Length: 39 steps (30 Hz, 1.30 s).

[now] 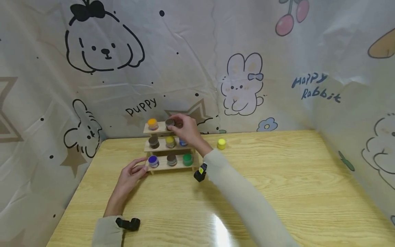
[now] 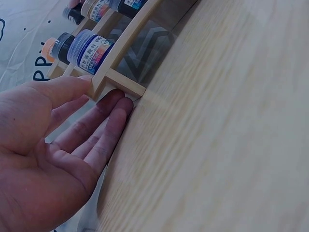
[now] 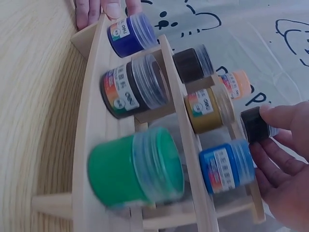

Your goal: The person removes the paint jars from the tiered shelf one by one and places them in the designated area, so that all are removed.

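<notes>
A three-tier wooden rack [image 1: 180, 167] stands at the back left of the table, with small paint jars on its shelves. On the top shelf my right hand [image 1: 189, 132] pinches a dark paint jar [image 3: 254, 124] between thumb and fingers. My left hand [image 1: 129, 176] holds the rack's lower left corner, thumb at the shelf end and fingers by the leg [image 2: 126, 83]. Closest to that thumb is a purple jar [image 1: 153, 161]. Beside it on the bottom shelf are a brown-black jar [image 1: 171, 160] and a green jar [image 1: 187, 159]. An orange jar [image 1: 152, 124] occupies the top left.
The middle shelf carries a dark jar [image 1: 153, 141], an ochre-yellow jar [image 1: 170, 141] and a blue jar [image 3: 226, 166], partly covered by my right hand in the head view. A bright yellow jar [image 1: 221, 144] stands on the table right of the rack. Behind hangs a printed cloth [image 1: 191, 41].
</notes>
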{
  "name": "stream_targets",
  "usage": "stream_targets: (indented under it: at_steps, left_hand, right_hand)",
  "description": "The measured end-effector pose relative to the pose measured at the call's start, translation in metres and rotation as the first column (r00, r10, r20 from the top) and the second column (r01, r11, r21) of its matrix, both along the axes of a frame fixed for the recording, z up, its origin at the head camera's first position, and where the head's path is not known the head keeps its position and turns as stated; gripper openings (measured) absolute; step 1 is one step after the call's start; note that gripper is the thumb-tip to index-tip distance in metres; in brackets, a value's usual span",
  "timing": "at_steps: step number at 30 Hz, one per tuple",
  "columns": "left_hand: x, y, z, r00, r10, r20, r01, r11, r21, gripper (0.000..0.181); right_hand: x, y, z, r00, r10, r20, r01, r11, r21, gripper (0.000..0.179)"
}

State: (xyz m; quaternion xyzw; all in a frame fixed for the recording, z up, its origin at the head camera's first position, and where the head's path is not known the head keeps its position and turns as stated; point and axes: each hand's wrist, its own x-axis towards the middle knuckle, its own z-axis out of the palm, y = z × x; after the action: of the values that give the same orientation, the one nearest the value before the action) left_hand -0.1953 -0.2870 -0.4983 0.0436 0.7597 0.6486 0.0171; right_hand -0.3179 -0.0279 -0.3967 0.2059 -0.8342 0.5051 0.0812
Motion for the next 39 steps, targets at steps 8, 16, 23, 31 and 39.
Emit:
stream_targets:
  at_steps: [8, 16, 23, 31, 39]
  left_hand:
    - [0.003, -0.002, 0.004, 0.999, 0.030, 0.016, -0.029, 0.999, -0.036, 0.046]
    - [0.003, 0.000, 0.006, 0.999, 0.026, 0.026, -0.026, 1.000, -0.008, 0.047]
    - [0.002, 0.002, 0.005, 0.999, 0.025, 0.029, -0.025, 1.000, -0.008, 0.047]
    - [0.001, 0.003, 0.003, 0.999, 0.028, 0.027, -0.027, 1.000, -0.014, 0.047]
    - [0.000, 0.004, 0.002, 1.000, 0.026, 0.006, -0.026, 0.999, -0.019, 0.046]
  right_hand:
    - [0.011, 0.022, -0.001, 0.999, 0.048, -0.003, -0.048, 0.994, -0.096, 0.034]
    - [0.020, 0.047, 0.001, 0.998, 0.052, -0.042, -0.057, 0.989, -0.133, 0.034]
    - [0.032, 0.068, -0.002, 0.997, 0.034, -0.068, -0.043, 0.988, -0.145, 0.033]
    - [0.044, 0.093, -0.004, 0.995, 0.019, -0.099, -0.038, 0.982, -0.188, 0.034]
    - [0.069, 0.108, 0.009, 0.994, -0.006, -0.109, -0.017, 0.978, -0.206, 0.032]
